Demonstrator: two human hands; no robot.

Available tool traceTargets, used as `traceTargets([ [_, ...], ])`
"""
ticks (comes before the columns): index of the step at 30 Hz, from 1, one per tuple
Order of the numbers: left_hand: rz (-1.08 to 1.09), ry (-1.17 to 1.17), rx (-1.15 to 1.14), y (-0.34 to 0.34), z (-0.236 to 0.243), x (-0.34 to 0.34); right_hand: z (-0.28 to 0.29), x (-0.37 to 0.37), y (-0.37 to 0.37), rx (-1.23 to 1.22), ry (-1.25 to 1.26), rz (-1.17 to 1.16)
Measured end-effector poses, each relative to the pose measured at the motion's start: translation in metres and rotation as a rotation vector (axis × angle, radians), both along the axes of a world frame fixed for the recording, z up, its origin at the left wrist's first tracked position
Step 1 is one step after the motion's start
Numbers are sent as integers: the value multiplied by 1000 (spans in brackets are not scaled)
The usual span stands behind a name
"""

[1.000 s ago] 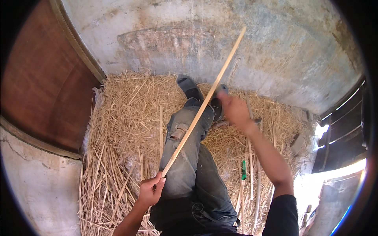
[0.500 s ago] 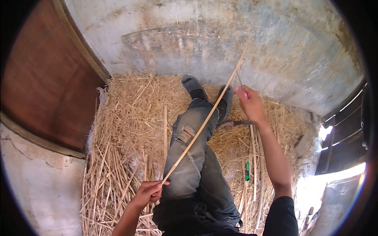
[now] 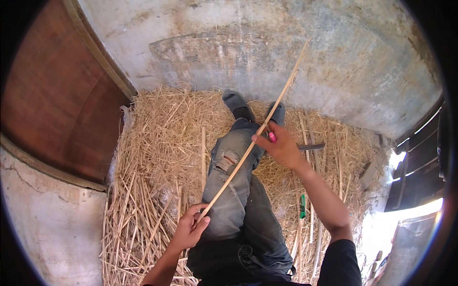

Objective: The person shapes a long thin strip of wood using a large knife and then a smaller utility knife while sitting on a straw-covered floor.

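Observation:
A long, thin strip of pale wood or bamboo (image 3: 237,168) slants across my bent legs, rising from lower left to upper right. Its near end sits in my left hand (image 3: 191,229), where thumb and fingers pinch it. Farther up the strip, my right hand (image 3: 279,147) has closed on a small tool with a pink handle (image 3: 272,137). My right thumb rests at the strip, and that tool's blade is hidden or too thin to make out. Beyond this hand the strip's far end stands up against the wall.
Straw covers the floor (image 3: 162,128). To the right lie a dark curved blade (image 3: 312,147), a green utility knife (image 3: 302,207) and several pale sticks (image 3: 318,243). A stained wall (image 3: 214,52) rises ahead, a brown door panel (image 3: 57,100) at left. Cut stalks (image 3: 138,224) pile up on the left.
My right hand has come down and left along the strip, toward me, with the pink-handled tool. My left hand has turned slightly and keeps its pinch on the near end.

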State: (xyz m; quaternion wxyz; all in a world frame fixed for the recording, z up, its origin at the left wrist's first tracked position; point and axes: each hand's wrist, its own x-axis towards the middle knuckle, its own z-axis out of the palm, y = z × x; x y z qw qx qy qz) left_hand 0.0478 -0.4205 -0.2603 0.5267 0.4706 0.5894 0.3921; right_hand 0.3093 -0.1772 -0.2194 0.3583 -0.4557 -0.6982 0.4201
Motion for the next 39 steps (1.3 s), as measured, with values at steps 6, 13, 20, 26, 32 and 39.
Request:
traceTargets([
  [6, 34, 197, 131, 0, -8, 1, 8, -12, -37, -4, -60, -43],
  [13, 6, 392, 206, 1, 3, 2, 1, 7, -17, 537, -147, -218],
  [20, -62, 560, 302, 14, 11, 2, -31, 4, 4, 693, -71, -212],
  [26, -55, 523, 332, 18, 9, 6, -55, -1, -6, 748, 14, -96],
  [32, -47, 520, 306, 22, 12, 13, -61, -20, -57, 683, -21, 44],
  [39, 29, 491, 283, 28, 8, 20, -50, -25, -95, 640, -194, 180],
])
